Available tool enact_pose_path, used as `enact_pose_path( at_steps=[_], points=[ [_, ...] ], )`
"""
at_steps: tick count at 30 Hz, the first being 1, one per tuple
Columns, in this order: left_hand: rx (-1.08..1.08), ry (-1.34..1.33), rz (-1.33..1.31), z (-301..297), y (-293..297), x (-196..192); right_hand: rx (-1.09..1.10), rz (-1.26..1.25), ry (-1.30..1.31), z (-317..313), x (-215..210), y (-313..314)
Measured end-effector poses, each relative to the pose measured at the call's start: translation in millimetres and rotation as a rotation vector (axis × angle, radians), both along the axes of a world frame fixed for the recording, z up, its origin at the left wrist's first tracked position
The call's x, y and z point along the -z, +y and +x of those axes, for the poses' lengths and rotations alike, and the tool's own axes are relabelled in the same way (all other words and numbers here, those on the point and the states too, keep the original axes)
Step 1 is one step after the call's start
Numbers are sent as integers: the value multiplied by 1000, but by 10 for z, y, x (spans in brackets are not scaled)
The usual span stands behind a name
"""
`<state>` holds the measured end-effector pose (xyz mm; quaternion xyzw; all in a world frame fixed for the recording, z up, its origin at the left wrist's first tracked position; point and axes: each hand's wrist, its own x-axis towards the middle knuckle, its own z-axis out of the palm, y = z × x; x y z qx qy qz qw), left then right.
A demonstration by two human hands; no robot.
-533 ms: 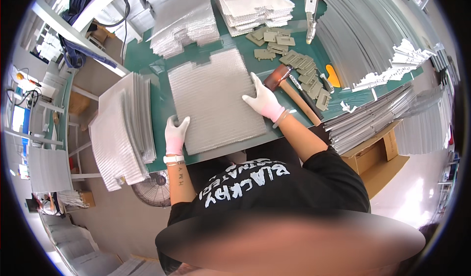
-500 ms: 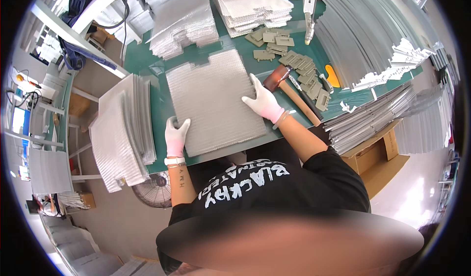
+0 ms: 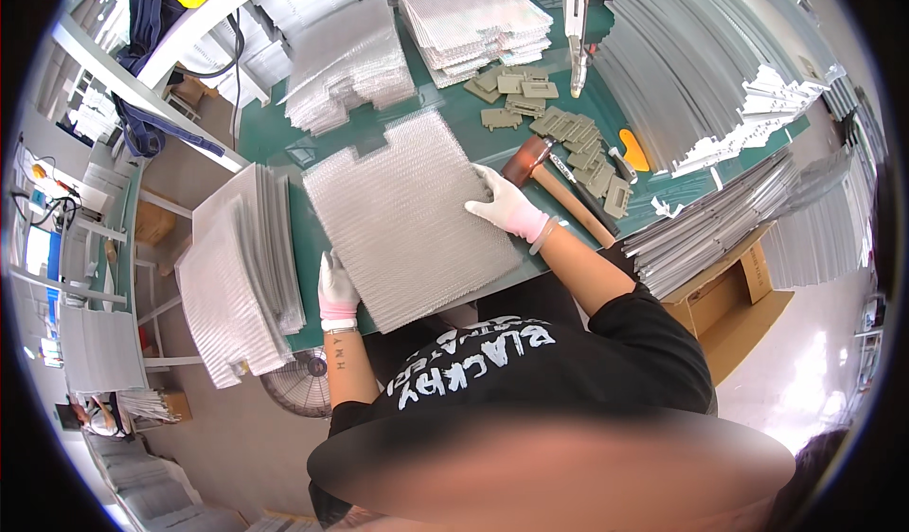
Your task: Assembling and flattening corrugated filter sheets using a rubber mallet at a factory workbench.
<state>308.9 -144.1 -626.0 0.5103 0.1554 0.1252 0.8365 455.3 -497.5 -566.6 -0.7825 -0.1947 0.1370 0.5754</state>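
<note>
A pale grey ribbed plastic sheet (image 3: 407,220), notched along its far edge, lies tilted between my gloved hands above the green table. My right hand (image 3: 511,208) grips its right edge, thumb on top and fingers along the side. At the lower left edge is my left hand (image 3: 337,291), holding the sheet's side, its fingers partly hidden. A mallet (image 3: 574,201) with a brown head and wooden handle rests just right of my right hand. Beside it are a dark-handled tool (image 3: 595,203) and several olive-green flat plates (image 3: 578,139).
Stacked ribbed sheets (image 3: 232,267) stand at the left edge. Two more piles, one left (image 3: 346,63) and one right (image 3: 473,26), lie at the back. A large sheet stack (image 3: 691,68) fills the right. An upright tool (image 3: 577,40) hangs over the table; an open cardboard box (image 3: 724,295) sits below right.
The sheet has turned counterclockwise, its far left corner shifting left and its near edge coming toward me. My left hand has moved slightly down; my right hand stays nearly in place on the edge.
</note>
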Motion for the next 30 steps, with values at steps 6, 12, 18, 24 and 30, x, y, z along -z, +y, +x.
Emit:
enact_pose_path(
  at_steps=[6, 12, 18, 24, 30],
  points=[
    [197, -36, 897, 43, 151, -64, 16, 33, -22, -60, 2, -6],
    [105, 165, 785, 263, -130, -305, 103, -43, -146, -58, 210, 30],
    [114, 313, 644, 303, -140, -354, 80, -108, -135, -45, 57, 52],
    [-46, 315, 945, 397, -296, -441, 71, -401, -188, -20, 30, 97],
    [-27, 424, 1384, 396, -141, -351, 128, -508, -290, -112, -13, 180]
  ],
)
